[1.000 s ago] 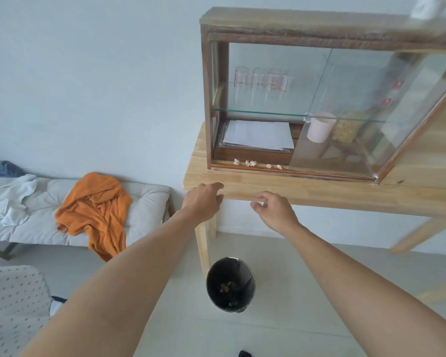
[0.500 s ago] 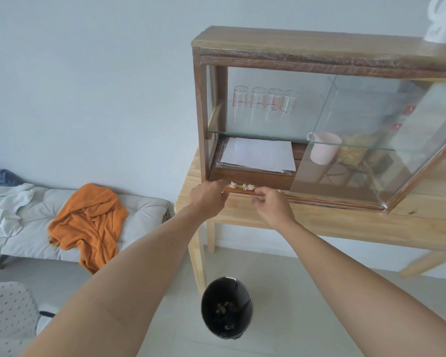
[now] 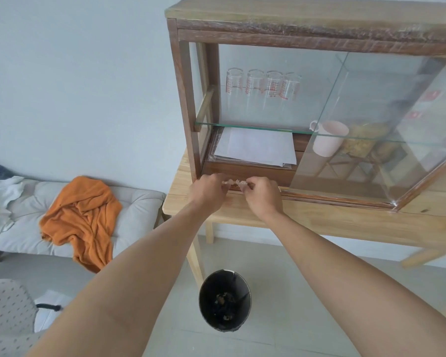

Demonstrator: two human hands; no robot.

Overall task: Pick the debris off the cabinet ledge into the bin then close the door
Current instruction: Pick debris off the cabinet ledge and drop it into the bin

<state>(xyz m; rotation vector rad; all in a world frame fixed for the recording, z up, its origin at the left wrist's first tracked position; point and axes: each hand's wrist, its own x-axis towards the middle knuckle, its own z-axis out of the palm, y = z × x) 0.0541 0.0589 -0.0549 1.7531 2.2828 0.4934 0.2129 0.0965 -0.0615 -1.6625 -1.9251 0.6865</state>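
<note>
Small pale bits of debris (image 3: 235, 182) lie on the front ledge (image 3: 319, 198) of a wooden cabinet with glass sliding doors. My left hand (image 3: 207, 189) rests at the ledge just left of the bits, fingers curled and pinched on a piece. My right hand (image 3: 262, 193) is just right of them, fingertips pinched on another piece. The glass door (image 3: 376, 130) is slid to the right, leaving the left half open. A black bin (image 3: 225, 300) stands on the floor below, with dark scraps inside.
The cabinet sits on a light wooden table (image 3: 332, 222). Inside are several glasses (image 3: 263, 85), a paper stack (image 3: 255, 148) and a pink cup (image 3: 328, 137). A grey bench (image 3: 139, 202) with an orange cloth (image 3: 83, 215) stands at left.
Both hands rose from the table edge to the cabinet ledge and closed around the debris. The view has moved closer to the cabinet.
</note>
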